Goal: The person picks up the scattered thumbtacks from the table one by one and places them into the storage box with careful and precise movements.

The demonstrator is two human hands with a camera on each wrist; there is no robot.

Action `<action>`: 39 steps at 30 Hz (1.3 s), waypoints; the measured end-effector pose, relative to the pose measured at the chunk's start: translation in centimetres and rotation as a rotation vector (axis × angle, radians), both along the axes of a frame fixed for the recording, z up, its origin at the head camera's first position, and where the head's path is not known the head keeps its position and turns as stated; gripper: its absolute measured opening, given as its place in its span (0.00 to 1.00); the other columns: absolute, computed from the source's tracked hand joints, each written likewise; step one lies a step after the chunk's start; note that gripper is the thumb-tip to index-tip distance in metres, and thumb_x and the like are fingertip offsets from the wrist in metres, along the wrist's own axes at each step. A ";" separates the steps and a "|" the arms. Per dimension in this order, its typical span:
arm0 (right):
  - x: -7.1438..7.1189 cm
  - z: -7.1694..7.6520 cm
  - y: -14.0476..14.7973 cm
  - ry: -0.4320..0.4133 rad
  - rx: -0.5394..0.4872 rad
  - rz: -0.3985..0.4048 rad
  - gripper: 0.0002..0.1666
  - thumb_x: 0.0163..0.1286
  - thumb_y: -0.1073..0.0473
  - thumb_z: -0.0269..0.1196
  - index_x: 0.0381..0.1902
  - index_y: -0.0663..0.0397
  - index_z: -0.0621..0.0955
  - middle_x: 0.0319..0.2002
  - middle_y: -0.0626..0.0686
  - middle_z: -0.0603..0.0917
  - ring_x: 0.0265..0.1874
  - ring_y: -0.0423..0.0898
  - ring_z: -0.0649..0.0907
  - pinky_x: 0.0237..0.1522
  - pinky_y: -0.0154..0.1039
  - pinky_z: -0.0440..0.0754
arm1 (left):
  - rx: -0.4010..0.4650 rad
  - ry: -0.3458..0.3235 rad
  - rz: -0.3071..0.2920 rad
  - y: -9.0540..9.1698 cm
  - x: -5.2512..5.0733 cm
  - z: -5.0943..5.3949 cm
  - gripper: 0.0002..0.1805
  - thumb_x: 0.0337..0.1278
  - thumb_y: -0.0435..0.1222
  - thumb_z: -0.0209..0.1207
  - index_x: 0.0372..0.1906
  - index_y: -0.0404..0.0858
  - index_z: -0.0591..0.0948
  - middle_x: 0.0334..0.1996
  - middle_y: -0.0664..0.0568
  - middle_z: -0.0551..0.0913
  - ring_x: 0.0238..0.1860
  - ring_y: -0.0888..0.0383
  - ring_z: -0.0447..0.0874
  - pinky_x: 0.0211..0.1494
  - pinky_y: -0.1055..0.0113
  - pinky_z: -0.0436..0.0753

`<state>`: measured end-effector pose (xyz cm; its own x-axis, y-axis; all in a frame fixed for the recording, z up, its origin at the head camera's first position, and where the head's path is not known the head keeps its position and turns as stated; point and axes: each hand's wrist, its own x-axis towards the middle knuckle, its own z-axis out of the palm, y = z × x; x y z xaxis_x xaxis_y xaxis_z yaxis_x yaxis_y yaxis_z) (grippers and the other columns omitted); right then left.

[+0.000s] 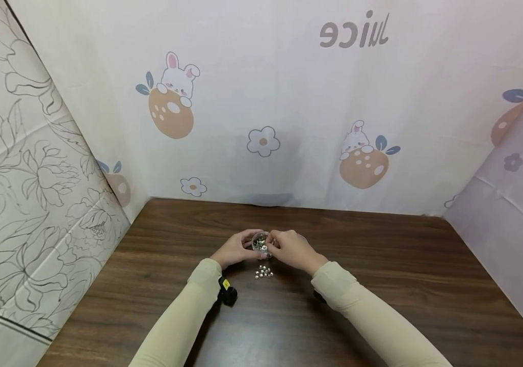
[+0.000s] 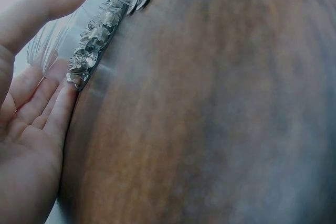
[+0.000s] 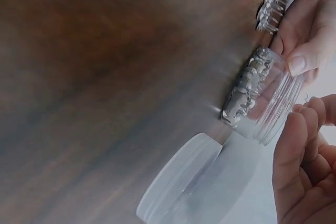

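Note:
A clear round jar (image 3: 273, 103) stands on the table with a layer of silver thumbtacks (image 3: 244, 88) at its bottom. My left hand (image 1: 234, 248) holds the jar from the left, thumb on the near side and fingers round the far side. Over the jar's mouth is my right hand (image 1: 294, 250), thumb and fingertips pinched together. A tiny thin tip, seemingly a thumbtack's, shows at those fingertips in the right wrist view; the rest is hidden. Several loose thumbtacks (image 1: 263, 272) lie in a small group just in front of the jar, points up.
A translucent lid (image 3: 181, 179) lies on the table beside the jar, mostly behind my right hand in the head view. The dark wood table (image 1: 174, 316) ends at a patterned cloth (image 1: 225, 102) at the back.

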<state>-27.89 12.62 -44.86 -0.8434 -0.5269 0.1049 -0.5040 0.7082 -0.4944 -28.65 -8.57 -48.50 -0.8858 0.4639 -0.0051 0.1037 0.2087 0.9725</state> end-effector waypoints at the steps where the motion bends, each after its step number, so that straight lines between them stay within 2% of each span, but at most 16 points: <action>1: 0.1 -0.1 0.1 0.014 0.008 0.008 0.07 0.74 0.60 0.59 0.43 0.54 0.83 0.20 0.41 0.78 0.14 0.37 0.72 0.19 0.34 0.73 | 0.004 0.000 -0.001 0.0 0.0 -0.1 0.38 0.56 0.33 0.72 0.72 0.38 0.71 0.67 0.44 0.72 0.69 0.45 0.69 0.71 0.50 0.69; 5: 0.6 -0.4 0.4 0.078 0.019 0.039 0.05 0.73 0.61 0.60 0.40 0.51 0.84 0.20 0.39 0.79 0.15 0.33 0.73 0.22 0.33 0.76 | 0.002 0.006 0.001 0.0 -0.6 -1.1 0.39 0.55 0.33 0.73 0.72 0.40 0.70 0.68 0.45 0.72 0.69 0.46 0.69 0.70 0.50 0.69; 8: 1.0 -0.5 0.6 0.090 0.001 0.069 0.05 0.72 0.62 0.60 0.39 0.51 0.84 0.19 0.40 0.78 0.14 0.33 0.71 0.21 0.32 0.75 | -0.018 0.010 0.002 -0.1 -1.2 -2.0 0.39 0.55 0.35 0.73 0.73 0.43 0.70 0.68 0.48 0.72 0.68 0.49 0.70 0.70 0.52 0.70; 11: 1.4 -0.6 0.8 0.081 -0.012 0.099 0.04 0.71 0.63 0.61 0.39 0.52 0.83 0.19 0.41 0.78 0.14 0.33 0.70 0.20 0.32 0.74 | -0.028 0.011 0.000 -0.1 -1.4 -2.4 0.39 0.55 0.37 0.73 0.72 0.45 0.70 0.67 0.50 0.73 0.67 0.52 0.71 0.69 0.55 0.72; 14: 1.8 -0.7 1.0 0.079 -0.014 0.122 0.03 0.71 0.64 0.62 0.38 0.52 0.83 0.22 0.40 0.78 0.16 0.32 0.71 0.23 0.31 0.75 | -0.030 0.016 0.003 -0.2 -1.5 -2.5 0.39 0.54 0.38 0.74 0.72 0.46 0.71 0.66 0.51 0.74 0.67 0.52 0.72 0.69 0.56 0.72; 21: 2.2 -1.4 1.1 0.045 0.018 0.201 0.03 0.70 0.66 0.61 0.36 0.53 0.82 0.20 0.39 0.76 0.16 0.31 0.70 0.21 0.31 0.74 | -0.044 0.027 0.010 -0.1 -1.4 -2.5 0.39 0.53 0.39 0.75 0.71 0.45 0.72 0.65 0.52 0.75 0.67 0.53 0.71 0.71 0.56 0.70; 26: 2.4 -1.6 1.1 0.034 0.061 0.241 0.04 0.68 0.67 0.64 0.36 0.53 0.82 0.20 0.39 0.76 0.17 0.32 0.71 0.23 0.31 0.75 | -0.017 0.027 0.003 -0.1 -1.6 -2.6 0.39 0.53 0.37 0.75 0.70 0.44 0.72 0.62 0.52 0.77 0.65 0.54 0.74 0.70 0.56 0.71; 34: 2.6 -1.5 0.9 -0.025 0.127 0.242 0.04 0.66 0.64 0.67 0.36 0.51 0.82 0.20 0.39 0.75 0.19 0.33 0.72 0.23 0.31 0.75 | -0.018 0.023 0.001 -0.2 -1.6 -2.5 0.38 0.53 0.38 0.75 0.70 0.45 0.73 0.63 0.52 0.77 0.66 0.53 0.73 0.71 0.55 0.69; 39: 2.6 -1.6 0.9 -0.001 0.138 0.234 0.05 0.67 0.64 0.66 0.33 0.48 0.81 0.19 0.39 0.73 0.18 0.32 0.70 0.21 0.31 0.73 | -0.016 0.018 0.003 -0.1 -1.5 -2.4 0.38 0.54 0.36 0.74 0.70 0.45 0.73 0.62 0.51 0.78 0.65 0.52 0.74 0.70 0.55 0.71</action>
<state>-25.28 13.51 -46.48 -0.6970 -0.7168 0.0180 -0.6615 0.6332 -0.4019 -30.18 -8.67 -50.94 -0.8873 0.4612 0.0039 0.1208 0.2242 0.9670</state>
